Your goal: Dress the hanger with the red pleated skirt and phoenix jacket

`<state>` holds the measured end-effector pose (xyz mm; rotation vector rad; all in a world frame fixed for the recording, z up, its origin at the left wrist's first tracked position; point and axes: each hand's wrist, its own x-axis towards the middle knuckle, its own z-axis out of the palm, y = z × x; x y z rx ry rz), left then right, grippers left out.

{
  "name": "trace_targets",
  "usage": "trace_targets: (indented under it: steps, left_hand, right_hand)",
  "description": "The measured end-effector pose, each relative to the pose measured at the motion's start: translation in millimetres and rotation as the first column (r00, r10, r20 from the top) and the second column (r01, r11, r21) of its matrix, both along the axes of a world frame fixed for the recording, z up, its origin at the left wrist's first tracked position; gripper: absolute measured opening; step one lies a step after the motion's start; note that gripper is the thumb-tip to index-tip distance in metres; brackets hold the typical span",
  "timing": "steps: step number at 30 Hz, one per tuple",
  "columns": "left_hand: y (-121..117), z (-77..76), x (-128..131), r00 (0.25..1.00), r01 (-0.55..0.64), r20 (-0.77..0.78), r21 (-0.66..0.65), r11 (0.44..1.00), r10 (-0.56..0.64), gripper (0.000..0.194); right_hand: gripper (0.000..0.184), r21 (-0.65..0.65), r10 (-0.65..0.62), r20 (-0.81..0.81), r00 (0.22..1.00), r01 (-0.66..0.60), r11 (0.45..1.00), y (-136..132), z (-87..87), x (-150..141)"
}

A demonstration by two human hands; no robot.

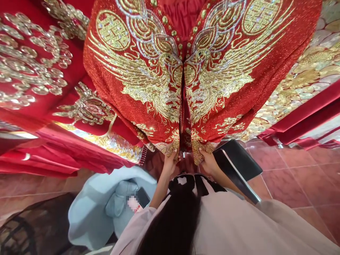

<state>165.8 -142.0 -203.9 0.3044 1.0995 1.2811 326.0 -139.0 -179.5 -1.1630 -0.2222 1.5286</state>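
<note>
Two pinches, left hand [170, 163] and right hand [208, 161], hold the embroidered jacket [156, 88] by its six-o'clock front corners [197, 156]; tension evenly.

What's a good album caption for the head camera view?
Left hand and right hand hold the lower front edges of a red garment with facing gold birds.

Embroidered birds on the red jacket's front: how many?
2. Left bird above the left hand; right bird above the right hand, mirrored across the opening. Jacket sides curve away; more may be hidden.
</note>
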Motion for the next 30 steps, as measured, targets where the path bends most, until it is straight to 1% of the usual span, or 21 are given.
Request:
trace_targets:
  steps: [3,5,7,9,12,15,18,22,25,28,30]
  left_hand:
    - [-1.8,7.8,7.4,1.000,0.005,-0.024,0.014,1.000,-0.004,0.042]
    - [-3.5,11.2,12.5,0.999,-0.007,-0.040,0.016,1.000,0.007,0.042]
    - [-5.3,13.1,17.3,0.999,-0.008,-0.046,0.013,1.000,0.009,0.042]
    - [-6.7,14.6,21.6,0.999,0.001,-0.043,0.016,1.000,0.000,0.042]
    - [-7.4,18.4,26.8,0.999,-0.016,-0.033,0.045,0.999,0.018,0.044]
    - [-6.7,23.7,31.6,0.998,-0.053,-0.015,0.102,0.993,0.055,0.050]
    - [-6.0,26.6,36.5,0.998,-0.063,0.013,0.140,0.988,0.062,0.053]
    - [-7.0,25.6,41.1,0.998,-0.055,0.024,0.145,0.988,0.052,0.054]
    - [-8.0,24.4,42.0,0.997,-0.078,0.017,0.155,0.985,0.076,0.054]
    - [-8.2,23.9,42.1,0.995,-0.097,-0.013,0.158,0.983,0.101,0.052]
    - [-8.2,23.6,42.6,0.994,-0.084,-0.057,0.154,0.984,0.094,0.050]
  right_hand:
    - [0.046,0.055,0.105,0.022,0.994,-0.106,0.993,4.2,10.9,-7.3]
    - [0.051,0.076,0.175,0.027,0.984,-0.177,0.981,5.1,14.5,-11.8]
    - [0.052,0.088,0.216,0.037,0.976,-0.219,0.972,4.2,15.5,-14.8]
    - [0.050,0.097,0.227,0.051,0.973,-0.231,0.968,2.4,15.0,-16.1]
    - [0.046,0.110,0.215,0.049,0.975,-0.219,0.969,-0.7,13.6,-16.6]
    - [0.043,0.136,0.152,0.039,0.988,-0.156,0.978,-3.8,12.3,-17.9]
    - [0.043,0.161,0.090,0.035,0.995,-0.094,0.982,-6.7,10.3,-20.2]
    - [0.045,0.169,0.072,0.021,0.997,-0.074,0.983,-9.6,6.8,-22.6]
    - [0.047,0.185,0.054,0.023,0.998,-0.057,0.981,-10.9,5.5,-23.1]
    - [0.047,0.188,0.042,0.043,0.998,-0.049,0.981,-11.5,5.6,-22.4]
    - [0.046,0.176,0.039,0.061,0.997,-0.049,0.983,-11.7,6.0,-21.7]
